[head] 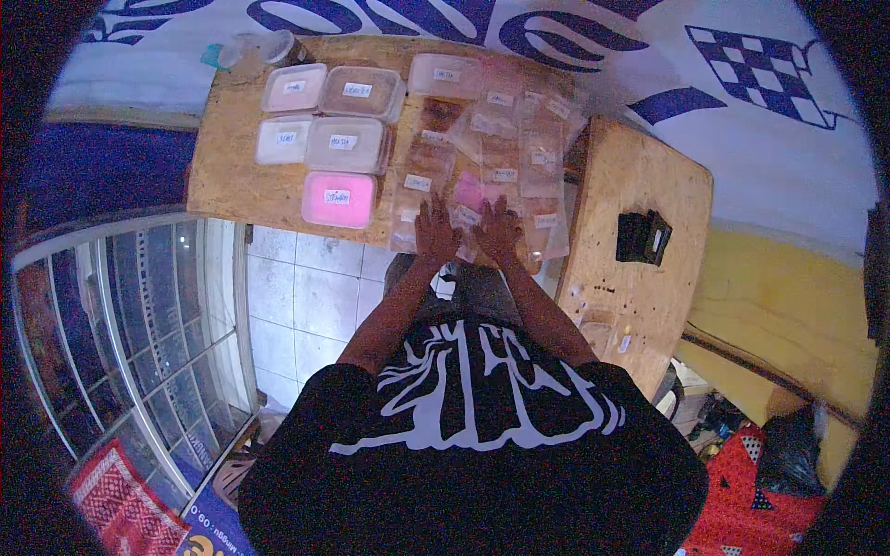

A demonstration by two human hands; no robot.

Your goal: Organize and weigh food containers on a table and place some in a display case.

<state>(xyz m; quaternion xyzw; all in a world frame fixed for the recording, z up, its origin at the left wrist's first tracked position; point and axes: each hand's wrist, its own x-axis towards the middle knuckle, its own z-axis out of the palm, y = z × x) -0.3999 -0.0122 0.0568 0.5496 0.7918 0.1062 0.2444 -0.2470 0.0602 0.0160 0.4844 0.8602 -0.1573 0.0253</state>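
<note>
Both my hands rest at the front edge of a wooden table. My left hand point(437, 229) lies with its fingers apart over labelled clear plastic bags. Beside it, my right hand point(498, 233) is spread near a clear bag with pink powder point(468, 189), which lies just beyond and between the hands. Flat labelled plastic bags point(542, 156) cover the table's right part, some overlapping. To the left stand lidded plastic containers, among them a pink-filled container point(338, 208), a brown-filled container point(361, 108) and pale ones point(345, 160). Whether my palms press on the bags cannot be told.
A second wooden table point(653, 174) adjoins on the right, bearing a black wallet-like object point(641, 238) and a small clear bag. Round clear tubs point(279, 47) stand at the back left corner. A metal-framed glass panel point(174, 333) is at the left, above a white tiled floor.
</note>
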